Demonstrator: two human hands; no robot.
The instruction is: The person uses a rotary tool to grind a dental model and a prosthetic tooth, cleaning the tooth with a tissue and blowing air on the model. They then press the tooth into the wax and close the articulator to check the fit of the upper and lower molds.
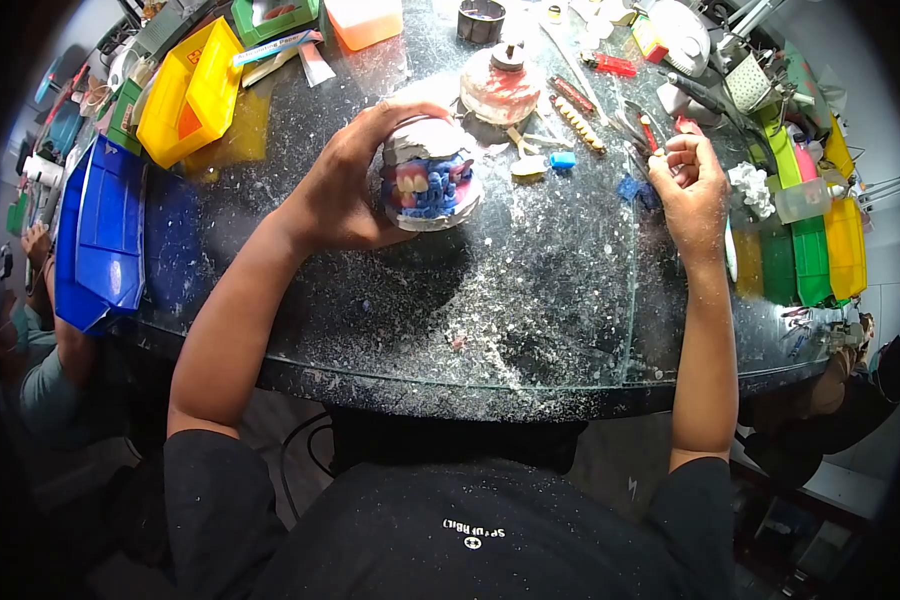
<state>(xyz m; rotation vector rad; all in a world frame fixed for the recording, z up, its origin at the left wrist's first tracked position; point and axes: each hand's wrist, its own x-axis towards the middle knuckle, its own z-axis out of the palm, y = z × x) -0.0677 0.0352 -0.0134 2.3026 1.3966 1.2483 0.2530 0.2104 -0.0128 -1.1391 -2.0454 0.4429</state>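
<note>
My left hand (pixel 345 175) is closed around a dental model (pixel 407 150), holding it upright over the table. White plaster forms its top and bottom, with pink gums, artificial teeth and blue wax between them. At the right, the fingers of my right hand (pixel 692 185) are pinched on a slim tool with a red part (pixel 649 132), whose kind I cannot make out. Close to that hand lies a dark blue piece of wax (pixel 630 188). A glass spirit burner (pixel 501 85) with reddish stains stands between the two hands, farther back.
White shavings litter the dark tabletop (pixel 550 290). A blue bin (pixel 100 235) and a yellow bin (pixel 192 95) stand at left; green and yellow bins (pixel 847 247) line the right. A small blue block (pixel 563 161) and a row of teeth (pixel 576 124) lie near the burner. Other people sit at both sides.
</note>
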